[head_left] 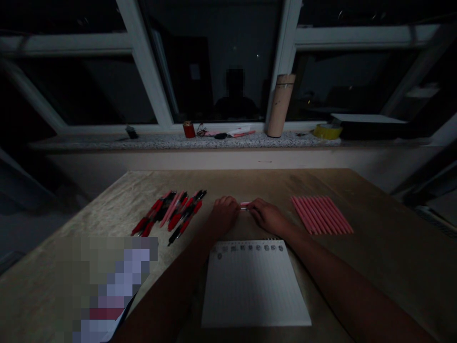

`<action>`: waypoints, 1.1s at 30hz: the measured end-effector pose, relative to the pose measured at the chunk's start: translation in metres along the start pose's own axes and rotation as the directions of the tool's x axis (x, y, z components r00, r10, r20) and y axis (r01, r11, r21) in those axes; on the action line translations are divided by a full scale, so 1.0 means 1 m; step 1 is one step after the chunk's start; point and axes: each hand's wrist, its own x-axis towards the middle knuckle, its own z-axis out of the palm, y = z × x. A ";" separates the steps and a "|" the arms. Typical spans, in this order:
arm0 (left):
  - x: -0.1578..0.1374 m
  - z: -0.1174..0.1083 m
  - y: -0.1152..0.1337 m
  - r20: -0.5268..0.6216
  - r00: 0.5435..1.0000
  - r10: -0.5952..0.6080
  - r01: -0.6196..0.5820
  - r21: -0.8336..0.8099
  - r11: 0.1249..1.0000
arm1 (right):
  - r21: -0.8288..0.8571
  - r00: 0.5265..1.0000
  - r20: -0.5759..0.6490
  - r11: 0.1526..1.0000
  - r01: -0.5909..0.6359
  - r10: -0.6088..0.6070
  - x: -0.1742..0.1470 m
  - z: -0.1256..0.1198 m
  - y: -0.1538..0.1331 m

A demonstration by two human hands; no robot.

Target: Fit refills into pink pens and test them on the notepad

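Observation:
Beyond the notebook's top edge, my left hand (225,209) and my right hand (263,213) lie close together on the table with fingers curled. Between their fingertips shows a short stretch of a slim pink and whitish pen or pencil (244,206). Both hands close on its ends, so its full shape is hidden. Nearer me lies an open lined notebook (255,290), with a row of small dark scribbled marks along its top and one mark below. To the left is a loose heap of red and black pens (185,212) with some pink pencils (170,209) among them.
A neat row of pink pencils (322,215) lies at the right. A blurred-out object (121,281) covers the table's near left. On the windowsill (160,139) stand a red spool-like item (189,129), a tall tan cylinder (281,105) and a yellow tape roll (327,132).

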 end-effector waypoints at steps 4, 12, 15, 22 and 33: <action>0.001 0.001 0.000 -0.007 1.000 0.010 -0.011 -0.043 0.999 | 0.065 1.000 -0.024 0.998 0.018 -0.016 0.000 0.000 0.000; 0.001 0.004 -0.002 -0.011 0.998 0.056 -0.057 -0.064 0.996 | 0.174 0.996 -0.063 0.982 0.072 -0.062 0.001 0.001 -0.001; 0.001 0.001 -0.001 -0.016 0.997 0.071 -0.072 -0.094 0.993 | 0.187 0.996 -0.070 0.980 0.062 -0.050 0.001 0.001 -0.003; 0.003 0.002 0.002 -0.034 0.995 0.096 -0.100 -0.154 0.983 | 0.235 0.996 -0.090 0.971 0.046 -0.025 0.002 0.003 -0.004; 0.003 0.000 0.003 0.015 0.992 0.125 -0.122 -0.142 0.982 | 0.257 0.998 -0.064 0.966 0.011 0.006 0.001 0.001 -0.004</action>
